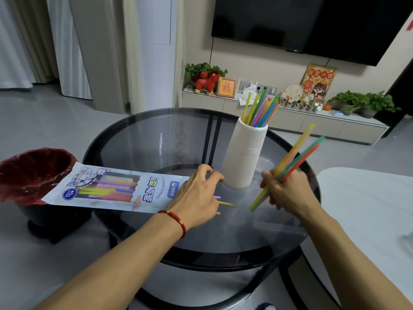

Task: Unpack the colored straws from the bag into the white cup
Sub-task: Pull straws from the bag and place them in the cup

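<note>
White ribbed cup [243, 157] upright, holding straws [260, 110]; printed bag [107, 189] lies flat (straw tips protruding).

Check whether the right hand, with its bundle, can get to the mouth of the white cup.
Probably yes. The right hand holds its straw bundle just right of the white cup, nothing between them. Straws already in the cup crowd the mouth, leaning right.

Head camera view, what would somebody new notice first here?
Probably the white cup on the round glass table, bristling with colored straws. Just right of it, the right hand grips another bunch, while the left hand rests on the straw bag's open end.
</note>
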{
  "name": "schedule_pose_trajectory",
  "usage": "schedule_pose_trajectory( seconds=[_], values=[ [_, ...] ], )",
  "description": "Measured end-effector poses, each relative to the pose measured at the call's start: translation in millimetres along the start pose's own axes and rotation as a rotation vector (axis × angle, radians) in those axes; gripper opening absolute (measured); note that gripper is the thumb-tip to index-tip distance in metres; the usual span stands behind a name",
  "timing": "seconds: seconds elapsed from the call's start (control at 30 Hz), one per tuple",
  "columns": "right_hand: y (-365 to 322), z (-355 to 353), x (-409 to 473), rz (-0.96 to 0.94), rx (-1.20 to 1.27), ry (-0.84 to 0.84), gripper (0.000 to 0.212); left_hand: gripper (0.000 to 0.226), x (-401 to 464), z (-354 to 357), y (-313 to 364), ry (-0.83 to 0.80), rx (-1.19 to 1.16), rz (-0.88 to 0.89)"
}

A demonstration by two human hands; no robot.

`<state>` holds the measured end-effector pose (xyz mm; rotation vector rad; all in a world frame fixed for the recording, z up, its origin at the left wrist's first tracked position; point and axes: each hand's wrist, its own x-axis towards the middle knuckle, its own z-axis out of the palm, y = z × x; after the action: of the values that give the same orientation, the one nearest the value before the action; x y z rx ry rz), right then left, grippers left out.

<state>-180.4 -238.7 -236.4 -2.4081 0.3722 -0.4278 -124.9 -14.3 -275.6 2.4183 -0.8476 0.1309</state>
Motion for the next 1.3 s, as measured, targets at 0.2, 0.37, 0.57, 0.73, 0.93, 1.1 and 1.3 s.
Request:
schedule_pose_trajectory(
  seconds=[0.2,0.37,0.57,0.73,0.93,1.1,1.3],
  values=[
    [-14,-19,1,-0.017,0.49,0.222,0.033,0.042,1,-5,-3,0.094,-0.148,-0.035],
    [-54,-57,30,-0.05,0.963,0.326,0.028,0.043,2,-12,-5,0.122,-0.197,-0.078],
    [-81,-57,70,-0.142,0.574,0.374,0.029,0.042,2,-13,-8,0.112,-0.19,-0.014],
    [-93,-43,88,-0.124,0.161,0.356,0.03,0.044,2,-13,-12,0.1,-0.194,0.003],
    [-108,-39,93,-0.087,-0.016,0.317,0.041,0.042,-2,-16,-19,0.064,-0.173,0.03],
    [-114,-45,93,-0.126,0.077,0.48,0.041,0.042,-1,-21,-21,0.068,-0.125,0.0],
    [-103,-38,81,-0.432,-0.176,0.3,0.046,0.044,0,-23,-26,0.058,-0.087,0.015]
  ],
)
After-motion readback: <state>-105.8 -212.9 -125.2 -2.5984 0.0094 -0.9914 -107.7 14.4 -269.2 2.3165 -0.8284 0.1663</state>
